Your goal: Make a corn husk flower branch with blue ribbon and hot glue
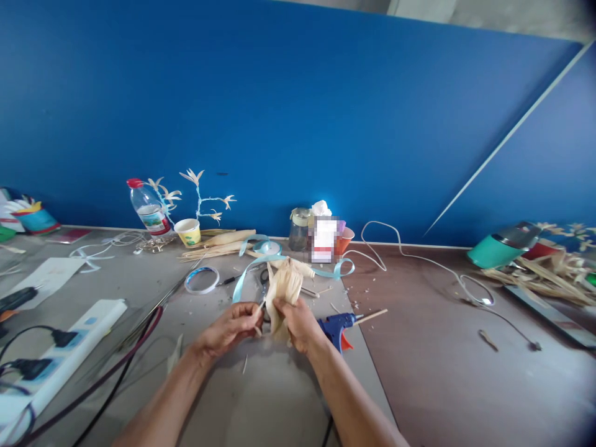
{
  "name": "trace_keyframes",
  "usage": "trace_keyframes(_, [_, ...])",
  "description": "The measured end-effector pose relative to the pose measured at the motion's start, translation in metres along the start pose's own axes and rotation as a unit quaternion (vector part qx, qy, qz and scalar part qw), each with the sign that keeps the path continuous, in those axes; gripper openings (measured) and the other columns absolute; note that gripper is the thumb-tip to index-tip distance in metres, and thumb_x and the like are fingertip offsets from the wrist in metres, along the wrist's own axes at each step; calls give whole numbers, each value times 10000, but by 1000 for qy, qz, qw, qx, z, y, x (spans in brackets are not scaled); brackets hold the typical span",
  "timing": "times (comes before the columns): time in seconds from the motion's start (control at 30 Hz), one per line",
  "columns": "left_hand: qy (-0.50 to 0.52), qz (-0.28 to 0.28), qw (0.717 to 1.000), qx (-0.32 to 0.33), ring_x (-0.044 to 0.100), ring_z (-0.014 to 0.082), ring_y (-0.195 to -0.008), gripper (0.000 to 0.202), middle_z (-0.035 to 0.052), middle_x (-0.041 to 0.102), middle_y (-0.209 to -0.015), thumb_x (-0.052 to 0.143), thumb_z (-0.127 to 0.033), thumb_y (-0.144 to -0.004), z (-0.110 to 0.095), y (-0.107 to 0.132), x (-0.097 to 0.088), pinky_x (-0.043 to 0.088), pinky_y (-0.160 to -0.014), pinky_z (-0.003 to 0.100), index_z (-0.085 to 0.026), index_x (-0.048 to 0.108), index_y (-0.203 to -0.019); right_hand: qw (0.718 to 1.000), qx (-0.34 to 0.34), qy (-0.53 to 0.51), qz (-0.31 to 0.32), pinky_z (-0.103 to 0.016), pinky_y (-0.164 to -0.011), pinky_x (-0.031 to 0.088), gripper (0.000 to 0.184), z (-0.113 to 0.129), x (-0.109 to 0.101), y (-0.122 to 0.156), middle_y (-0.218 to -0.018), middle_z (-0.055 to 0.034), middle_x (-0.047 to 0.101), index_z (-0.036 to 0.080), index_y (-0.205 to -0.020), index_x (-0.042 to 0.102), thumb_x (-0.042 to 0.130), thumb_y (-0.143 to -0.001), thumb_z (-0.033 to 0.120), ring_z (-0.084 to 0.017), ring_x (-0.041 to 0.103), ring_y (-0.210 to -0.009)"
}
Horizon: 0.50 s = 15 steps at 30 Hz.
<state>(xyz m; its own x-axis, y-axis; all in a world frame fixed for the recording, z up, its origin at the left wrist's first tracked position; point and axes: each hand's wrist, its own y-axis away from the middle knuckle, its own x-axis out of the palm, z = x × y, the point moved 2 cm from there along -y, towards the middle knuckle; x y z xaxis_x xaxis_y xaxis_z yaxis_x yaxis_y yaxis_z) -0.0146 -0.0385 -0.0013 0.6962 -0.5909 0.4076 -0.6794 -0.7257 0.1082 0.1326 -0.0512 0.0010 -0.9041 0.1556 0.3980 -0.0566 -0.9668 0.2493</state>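
Note:
My right hand (298, 320) grips a dry, pale corn husk (286, 288) between thumb and fingers, its broad end fanned upward. Close at its left side, my left hand (235, 323) is closed in a pinch on a thin pale strip (261, 305) beside the husk. Whether that strip is still joined to the husk I cannot tell. Just right of my right hand lies a blue glue gun (338, 329) with an orange trigger. Behind the hands, light-blue ribbon (239, 285) curls over the table, and scissors are partly hidden by the husk.
A power strip (60, 357) with plugs and cables fills the left. Toward the blue partition stand a bottle (149, 211), a paper cup (187, 232) near husk flowers (198, 192), and a glass jar (299, 230). A roll of tape (202, 280) lies nearer. A white cable (428, 257) crosses the right side.

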Motion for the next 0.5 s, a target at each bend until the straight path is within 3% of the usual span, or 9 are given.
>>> trace_keyframes(0.13, [127, -41, 985, 113, 236, 43, -451, 331, -71, 300, -524, 678, -292, -677, -16, 4, -10, 303, -488, 208, -163, 401, -551, 996, 36, -67, -45, -244, -476, 447, 298, 6, -9, -6, -550, 26, 602, 159, -745, 605, 724, -520, 313, -131, 540, -483])
trace_keyframes(0.23, [216, -89, 958, 167, 244, 41, -457, 322, -72, 281, -545, 659, -231, -703, -27, 5, -21, 351, -511, 204, -160, 383, -553, 995, 44, -80, -47, -263, -509, 471, 332, 13, -13, -7, -605, 1, 641, 153, -772, 622, 750, -500, 294, -158, 586, -538])
trace_keyframes(0.37, [267, -96, 933, 224, 372, 55, -509, 239, -60, 373, -595, 681, -183, -673, -37, 8, -31, 424, -582, 230, -169, 446, -632, 988, 20, -109, -106, -260, -498, 465, 301, 23, -24, -10, -586, 1, 632, 151, -764, 607, 739, -517, 261, -161, 591, -535])
trace_keyframes(0.5, [218, -164, 932, 240, 554, 113, -730, 162, 2, 576, -802, 695, -206, -688, -35, 6, -39, 469, -697, 264, -168, 540, -713, 982, -23, -124, -141, -270, -484, 456, 271, 32, -33, -14, -599, -8, 633, 158, -774, 588, 712, -556, 261, -185, 611, -572])
